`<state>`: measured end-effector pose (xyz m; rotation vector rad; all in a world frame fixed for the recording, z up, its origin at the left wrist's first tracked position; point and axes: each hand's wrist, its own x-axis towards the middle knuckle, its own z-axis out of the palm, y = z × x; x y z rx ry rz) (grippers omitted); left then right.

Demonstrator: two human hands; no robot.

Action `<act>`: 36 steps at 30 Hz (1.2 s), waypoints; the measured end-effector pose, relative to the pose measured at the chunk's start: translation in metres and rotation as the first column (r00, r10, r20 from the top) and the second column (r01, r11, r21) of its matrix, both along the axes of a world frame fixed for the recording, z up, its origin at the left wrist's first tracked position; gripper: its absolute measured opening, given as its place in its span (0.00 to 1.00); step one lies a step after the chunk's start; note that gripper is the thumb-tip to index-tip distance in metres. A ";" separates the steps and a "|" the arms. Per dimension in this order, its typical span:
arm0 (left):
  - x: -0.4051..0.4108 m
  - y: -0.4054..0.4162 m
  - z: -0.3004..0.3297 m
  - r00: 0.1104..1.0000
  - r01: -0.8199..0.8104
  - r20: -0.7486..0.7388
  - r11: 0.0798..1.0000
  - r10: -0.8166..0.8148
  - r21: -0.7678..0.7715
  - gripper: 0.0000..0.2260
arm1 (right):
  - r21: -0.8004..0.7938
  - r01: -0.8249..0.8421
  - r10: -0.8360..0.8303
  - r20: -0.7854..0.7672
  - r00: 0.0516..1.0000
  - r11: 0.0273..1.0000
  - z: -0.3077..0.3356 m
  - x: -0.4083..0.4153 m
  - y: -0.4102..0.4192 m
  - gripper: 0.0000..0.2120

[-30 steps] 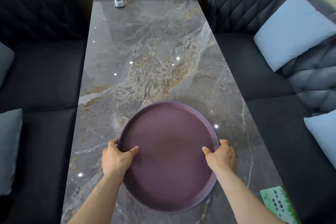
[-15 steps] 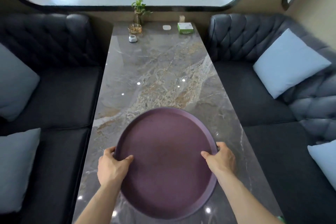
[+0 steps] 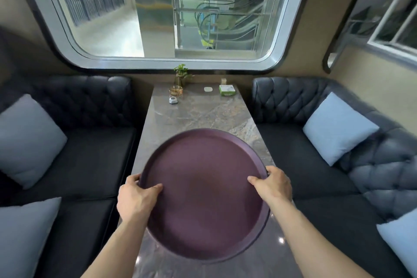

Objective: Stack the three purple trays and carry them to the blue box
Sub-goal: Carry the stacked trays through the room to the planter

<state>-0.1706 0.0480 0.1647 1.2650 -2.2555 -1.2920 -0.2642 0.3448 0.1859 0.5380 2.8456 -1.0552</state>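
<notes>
A round purple tray stack point(image 3: 203, 187) hangs above the near half of the marble table point(image 3: 203, 115); I see only the top tray's face and a layered rim at its lower right edge. My left hand point(image 3: 135, 198) grips the left rim with the thumb on the inside. On the opposite rim my right hand point(image 3: 273, 185) holds the same way. No blue box is in view.
Dark tufted sofas point(image 3: 94, 160) with pale blue cushions point(image 3: 338, 126) flank the table. At the table's far end stand a small plant point(image 3: 181, 74), a glass ashtray point(image 3: 175, 90), a green box point(image 3: 226, 90) and a white pad. A large window lies beyond.
The trays have come up off the table in both hands, and my view has risen from the tabletop to take in the sofas and the window.
</notes>
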 end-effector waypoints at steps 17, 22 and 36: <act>0.073 -0.020 0.131 0.964 0.181 -0.184 0.981 -0.190 -0.065 0.29 | -0.015 0.119 -0.119 -0.209 0.971 0.993 0.132 0.124 0.004 0.11; 0.082 0.015 0.142 0.934 0.296 -0.192 0.954 -0.301 -0.053 0.27 | -0.008 0.227 -0.223 -0.224 0.949 0.974 0.142 0.170 0.041 0.11; 0.132 0.235 0.168 0.664 0.713 -0.235 0.696 -0.710 -0.087 0.24 | -0.021 0.653 -0.633 -0.272 0.725 0.757 0.168 0.370 0.228 0.11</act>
